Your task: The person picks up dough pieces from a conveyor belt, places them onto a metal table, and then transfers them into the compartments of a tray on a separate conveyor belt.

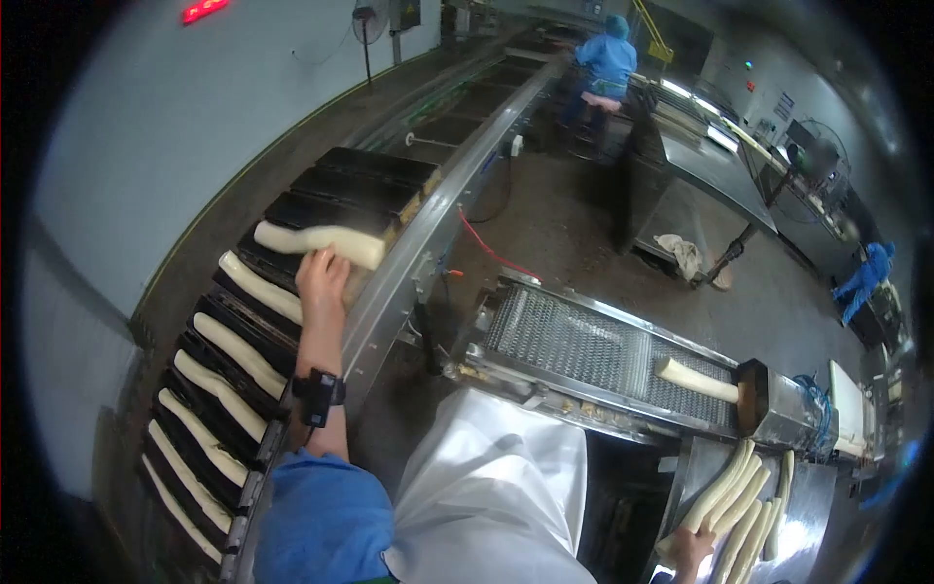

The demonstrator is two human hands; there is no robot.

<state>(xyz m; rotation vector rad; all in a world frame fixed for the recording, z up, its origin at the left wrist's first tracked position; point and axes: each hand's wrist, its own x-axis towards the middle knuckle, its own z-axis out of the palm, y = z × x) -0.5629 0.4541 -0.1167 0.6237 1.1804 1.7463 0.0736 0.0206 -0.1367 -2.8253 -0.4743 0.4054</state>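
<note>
Apron (491, 477), dough strip (316, 237) in left hand (323, 280)

No text can be read: the red lit display (204, 10) on the wall (209, 107) at eleven o'clock is blurred, and the yellow sign (411, 12) near twelve and notice (784, 105) at two are too small.

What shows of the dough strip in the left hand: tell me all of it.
The dough strip is pale cream, long, smooth and rounded, and looks soft. It bends slightly along its length; the end nearer the metal rail looks thicker. It runs roughly crosswise to that rail, over black pans. The left hand holds its near side, around the middle. Whether it touches a pan cannot be told.
</note>
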